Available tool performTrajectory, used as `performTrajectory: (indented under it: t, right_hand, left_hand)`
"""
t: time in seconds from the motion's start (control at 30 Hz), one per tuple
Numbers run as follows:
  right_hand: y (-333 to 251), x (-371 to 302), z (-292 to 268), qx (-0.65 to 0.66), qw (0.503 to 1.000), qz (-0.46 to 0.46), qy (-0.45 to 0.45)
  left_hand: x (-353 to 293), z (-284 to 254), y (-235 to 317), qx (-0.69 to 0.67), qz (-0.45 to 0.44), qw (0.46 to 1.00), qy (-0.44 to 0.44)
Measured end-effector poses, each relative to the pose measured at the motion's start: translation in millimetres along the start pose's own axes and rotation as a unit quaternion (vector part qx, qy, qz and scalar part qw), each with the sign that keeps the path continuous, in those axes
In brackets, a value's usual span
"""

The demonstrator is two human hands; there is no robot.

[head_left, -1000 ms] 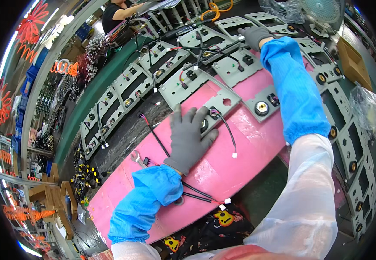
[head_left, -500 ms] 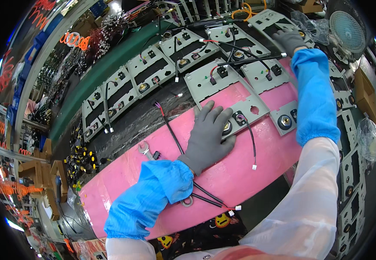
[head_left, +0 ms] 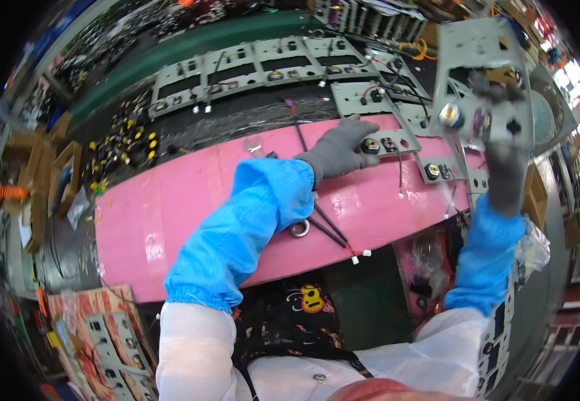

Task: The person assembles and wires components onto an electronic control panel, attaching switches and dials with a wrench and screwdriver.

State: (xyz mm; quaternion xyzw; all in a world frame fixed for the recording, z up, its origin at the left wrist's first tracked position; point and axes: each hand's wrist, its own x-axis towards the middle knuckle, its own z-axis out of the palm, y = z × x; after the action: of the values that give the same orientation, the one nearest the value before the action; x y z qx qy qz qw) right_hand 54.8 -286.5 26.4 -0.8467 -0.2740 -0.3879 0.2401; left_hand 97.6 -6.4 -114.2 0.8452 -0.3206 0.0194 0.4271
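My right hand (head_left: 505, 180), in a grey glove and blurred by motion, grips the lower edge of a raised grey metal panel (head_left: 513, 123). This panel has a dark cutout, a brass-centred round fitting and a small connector. My left hand (head_left: 341, 148), also gloved, lies with fingers spread against the left end of another grey panel (head_left: 389, 148) on the pink mat (head_left: 196, 200). From that panel's lower strip hangs a black wire lead (head_left: 401, 177) with a white plug. Some of the left fingertips are hard to make out.
Several fitted grey panels (head_left: 233, 77) stand in a row along the back. Loose black cables (head_left: 326, 230), a metal ring (head_left: 300, 228) and a wrench (head_left: 254, 146) lie on the mat. Small yellow-and-black parts (head_left: 126, 144) are heaped at left. A fan (head_left: 550, 113) stands at right.
My right hand has lifted the far-right panel and brought it nearer, upright. The left hand stays by its panel, its fingers shifted toward the panel's left end. The head view has turned.
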Motion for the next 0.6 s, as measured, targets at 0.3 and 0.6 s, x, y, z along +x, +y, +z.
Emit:
performTrajectory:
  t: [0.3,0.6]
  right_hand:
    - [-202,-95,147,0.781,0.588,0.21,-0.015]
    - [-307,-43,163,0.347,0.849,-0.033,-0.396]
  left_hand:
    - [-144,-119,30,-0.564,-0.163,0.79,0.177]
    - [-261,-144,27,-0.583,-0.169,0.732,0.309]
